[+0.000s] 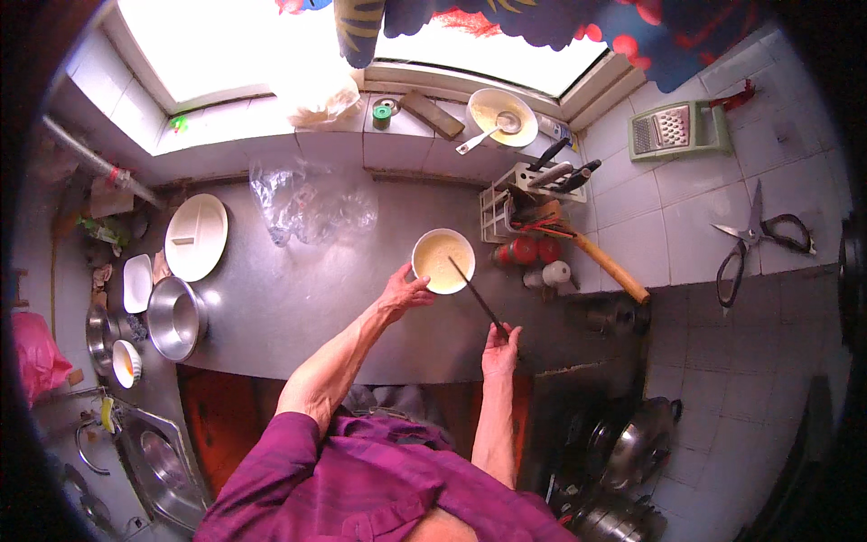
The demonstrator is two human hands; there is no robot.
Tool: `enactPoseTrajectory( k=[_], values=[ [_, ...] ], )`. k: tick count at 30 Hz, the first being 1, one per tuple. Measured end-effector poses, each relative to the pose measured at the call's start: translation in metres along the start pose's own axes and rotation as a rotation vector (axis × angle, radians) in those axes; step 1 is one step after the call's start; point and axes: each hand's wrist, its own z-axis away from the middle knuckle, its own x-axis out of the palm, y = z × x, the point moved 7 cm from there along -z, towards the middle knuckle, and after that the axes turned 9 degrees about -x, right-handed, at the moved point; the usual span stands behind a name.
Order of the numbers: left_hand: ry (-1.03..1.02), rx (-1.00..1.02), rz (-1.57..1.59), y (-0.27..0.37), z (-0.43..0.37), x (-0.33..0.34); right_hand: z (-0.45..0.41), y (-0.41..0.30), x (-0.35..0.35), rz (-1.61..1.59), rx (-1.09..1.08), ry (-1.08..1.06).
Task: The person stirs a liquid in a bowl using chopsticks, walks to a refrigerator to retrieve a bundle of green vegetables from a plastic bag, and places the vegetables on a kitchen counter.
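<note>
A white bowl (415, 252) of pale yellow liquid (439, 263) with small bubbles is in front of me, over the metal counter. My left hand (406, 291) grips its near left rim, thumb at the edge and fingers beneath. Dark chopsticks (479, 297), seen as one slim line, slant from the liquid down to my right hand (501, 349). That hand holds their near end between thumb and fingers, palm turned up. Whether there is one stick or two cannot be made out. The bowl's underside is hidden.
Clear plastic bags (315, 203) lie at the back of the steel counter (298, 311). At left are a divided plate (196, 237) and a steel basin (177, 318). A knife rack (498, 210) stands right of the bowl. The sill holds a bowl with a ladle (502, 116).
</note>
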Motion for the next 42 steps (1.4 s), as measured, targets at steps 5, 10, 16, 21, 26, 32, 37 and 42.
enactPoseTrajectory(
  k=[5,10,16,21,26,32,37,42],
  values=[
    [0.003,-0.027,-0.020,-0.002,-0.014,0.015,-0.025,0.000,-0.009,-0.058,0.036,-0.032],
    [-0.008,-0.020,-0.048,-0.012,-0.021,0.019,-0.039,0.004,-0.028,-0.047,0.037,0.068],
    [0.056,-0.096,-0.048,-0.014,-0.003,0.028,-0.043,0.004,-0.038,-0.235,0.044,0.085],
    [0.123,-0.137,-0.181,-0.012,0.024,0.004,-0.051,0.026,-0.008,-0.127,0.105,-0.007],
    [0.076,-0.162,-0.218,-0.032,0.036,-0.014,-0.074,0.046,0.038,-0.114,0.022,-0.105],
    [0.259,-0.128,-0.316,-0.043,0.089,-0.070,-0.084,0.072,0.055,0.348,0.005,-0.088],
    [0.374,-0.139,-0.091,-0.071,0.140,-0.130,-0.095,0.094,0.050,0.342,0.046,-0.034],
    [0.475,-0.090,0.077,-0.074,0.191,-0.179,-0.107,0.099,0.060,0.285,0.016,0.044]
  ],
)
